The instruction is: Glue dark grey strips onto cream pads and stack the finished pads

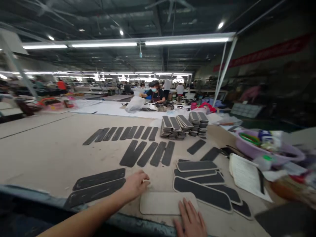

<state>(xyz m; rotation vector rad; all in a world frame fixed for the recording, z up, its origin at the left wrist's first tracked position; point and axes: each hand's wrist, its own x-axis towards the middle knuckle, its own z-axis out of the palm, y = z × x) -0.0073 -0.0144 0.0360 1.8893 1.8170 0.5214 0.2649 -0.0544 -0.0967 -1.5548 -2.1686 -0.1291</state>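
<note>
A pale rounded strip (160, 203) lies flat near the table's front edge. My right hand (191, 220) rests flat on its right end, fingers stretched out. Just above its left end, my left hand (135, 186) has its fingers curled in toward the thumb; whatever they pinch, if anything, is too small to make out. Beneath and left of that hand are two dark strips (98, 179), side by side. To the right, several dark strips with pale rims (201, 192) overlap in a loose pile.
Dark strips (148, 154) lie in rows farther up the table (49, 148). Behind them stand stacks of pale-rimmed strips (175, 123). On the right are a purple basin (247, 144) and a paper pad (247, 174). A masked person (156, 93) works across the table.
</note>
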